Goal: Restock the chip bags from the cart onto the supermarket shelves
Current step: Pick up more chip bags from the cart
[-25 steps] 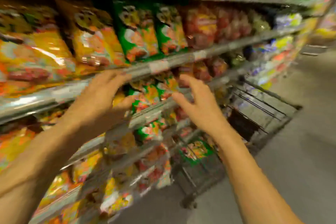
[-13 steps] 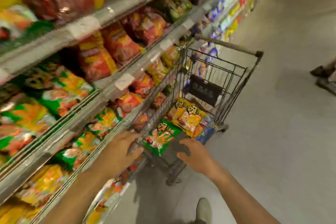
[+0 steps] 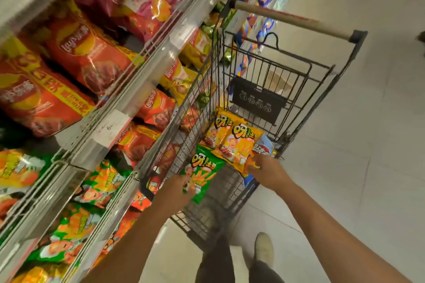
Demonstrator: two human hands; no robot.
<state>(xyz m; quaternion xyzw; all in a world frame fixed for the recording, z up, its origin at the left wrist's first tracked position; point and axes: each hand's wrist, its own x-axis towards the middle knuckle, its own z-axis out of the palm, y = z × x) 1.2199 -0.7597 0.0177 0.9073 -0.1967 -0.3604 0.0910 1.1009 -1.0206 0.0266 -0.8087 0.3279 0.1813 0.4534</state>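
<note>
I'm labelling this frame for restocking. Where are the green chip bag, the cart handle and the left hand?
green chip bag [image 3: 204,169]: head view, on its printed front.
cart handle [image 3: 292,19]: head view, middle of the bar.
left hand [image 3: 176,190]: head view, back of the hand.

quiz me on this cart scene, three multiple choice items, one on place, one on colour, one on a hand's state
1. Where is the cart?
A. beside the shelves
B. mid-aisle, away from the shelves
C. behind the person

2. What colour is the bag at the left hand?
A. blue
B. green
C. purple

3. What is the right hand doing?
A. hanging idle
B. pushing the cart handle
C. gripping a yellow bag

Answers: 1 A, the cart's side runs along the shelves. 2 B, the left hand is on the green bag. 3 C, its fingers curl on the corner of a yellow bag.
</note>
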